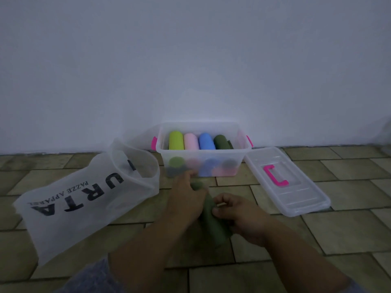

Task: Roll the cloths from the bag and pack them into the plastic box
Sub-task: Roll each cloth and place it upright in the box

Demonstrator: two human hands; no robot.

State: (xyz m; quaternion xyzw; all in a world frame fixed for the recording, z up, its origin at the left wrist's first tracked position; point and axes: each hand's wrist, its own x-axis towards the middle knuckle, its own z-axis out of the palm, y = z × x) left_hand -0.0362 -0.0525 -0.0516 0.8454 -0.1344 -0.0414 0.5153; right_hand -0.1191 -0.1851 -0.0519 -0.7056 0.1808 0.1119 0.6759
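Note:
A dark green rolled cloth [212, 224] lies on the tiled floor in front of the clear plastic box [201, 166]. My left hand [186, 197] grips its far end and my right hand [239, 214] curls round its middle. Inside the box stand several rolled cloths: lime green [176, 140], pink [191, 141], blue [206, 141] and dark green [221, 142], with more rolls seen dimly through the front wall. The white translucent bag [69, 206] lies open on the floor to the left.
The box's clear lid [296, 195] with a pink handle [275, 175] lies flat on the floor to the right of the box. A plain white wall stands right behind the box. The floor is tiled.

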